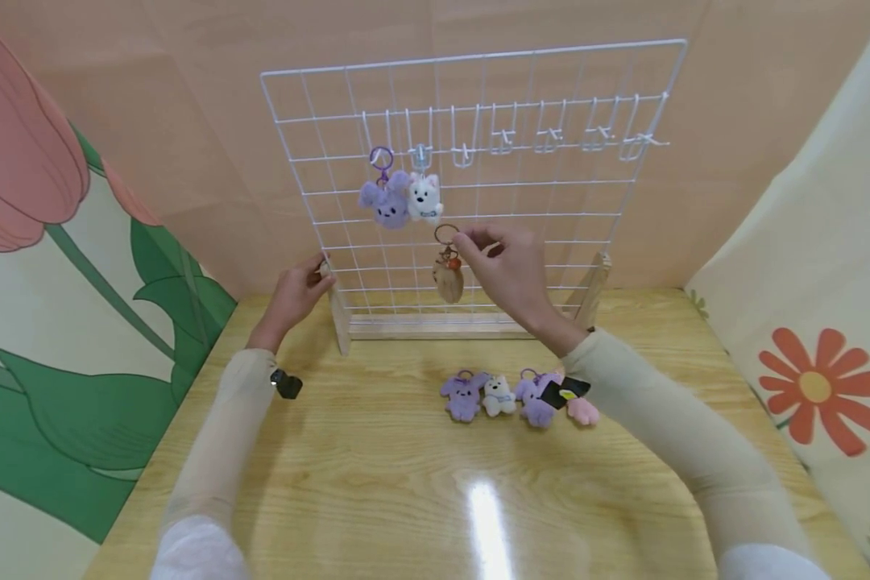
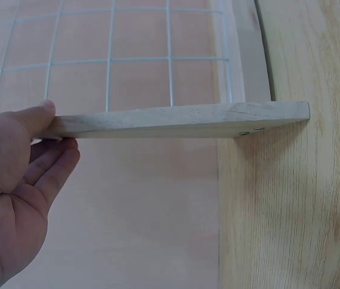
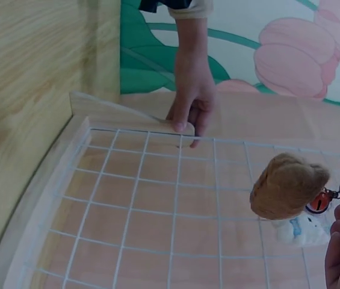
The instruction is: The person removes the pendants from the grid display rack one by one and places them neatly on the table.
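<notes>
My right hand [image 1: 511,270] pinches the metal ring of a brown plush keychain [image 1: 449,286] between thumb and fingers. The keychain hangs in front of the white wire grid rack [image 1: 529,187], below the hooks; in the right wrist view a small orange-red bell [image 3: 319,201] shows beside its plush [image 3: 287,186]. At the rack's left end my left hand [image 1: 295,294] grips the tip of the wooden side support [image 2: 182,117], thumb on one face and fingers on the other. A purple plush keychain [image 1: 387,201] and a white plush keychain [image 1: 425,197] hang on the two leftmost hooks.
Several bare hooks [image 1: 503,141] continue along the rack to the right. On the wooden table [image 1: 362,467], in front of the rack, lie a purple plush [image 1: 464,399], a white plush [image 1: 499,397], another purple plush [image 1: 536,411] and a pink plush [image 1: 583,412], partly behind my right wrist.
</notes>
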Demonstrator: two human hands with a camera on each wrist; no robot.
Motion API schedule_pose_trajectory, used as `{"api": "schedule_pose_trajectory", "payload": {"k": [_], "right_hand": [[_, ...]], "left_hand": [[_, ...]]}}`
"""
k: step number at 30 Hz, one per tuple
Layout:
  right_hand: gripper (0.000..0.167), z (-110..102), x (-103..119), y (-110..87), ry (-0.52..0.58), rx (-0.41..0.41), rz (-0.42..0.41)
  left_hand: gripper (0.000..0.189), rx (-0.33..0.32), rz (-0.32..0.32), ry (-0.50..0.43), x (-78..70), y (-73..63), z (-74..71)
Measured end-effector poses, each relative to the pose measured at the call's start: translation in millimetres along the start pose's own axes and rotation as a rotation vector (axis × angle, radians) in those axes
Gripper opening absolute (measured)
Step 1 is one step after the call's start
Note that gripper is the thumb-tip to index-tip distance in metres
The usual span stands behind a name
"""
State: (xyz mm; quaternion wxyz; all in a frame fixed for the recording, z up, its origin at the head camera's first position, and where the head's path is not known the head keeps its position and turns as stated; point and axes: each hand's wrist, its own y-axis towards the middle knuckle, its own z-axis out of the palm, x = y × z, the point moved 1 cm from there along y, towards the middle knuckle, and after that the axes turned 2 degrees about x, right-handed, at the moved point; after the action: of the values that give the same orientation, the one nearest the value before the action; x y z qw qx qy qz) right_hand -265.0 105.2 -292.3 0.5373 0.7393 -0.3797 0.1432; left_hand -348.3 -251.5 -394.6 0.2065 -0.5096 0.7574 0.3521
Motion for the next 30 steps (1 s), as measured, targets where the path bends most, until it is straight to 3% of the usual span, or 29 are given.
{"api": "schedule_pose_trajectory", "payload": {"k": [17, 30], "right_hand": [[0.022, 17, -19, -36.6, 0.004, 0.093, 0.077], [0.018, 33, -38, -64.8, 0.028, 0.143, 0.04]], "left_hand": [[0.055, 0.003, -0.012, 0.0, -2.7, -0.6, -1.0], [0.054, -0.009, -0.001, -0.005, -2.0, -0.8, 0.1]]}}
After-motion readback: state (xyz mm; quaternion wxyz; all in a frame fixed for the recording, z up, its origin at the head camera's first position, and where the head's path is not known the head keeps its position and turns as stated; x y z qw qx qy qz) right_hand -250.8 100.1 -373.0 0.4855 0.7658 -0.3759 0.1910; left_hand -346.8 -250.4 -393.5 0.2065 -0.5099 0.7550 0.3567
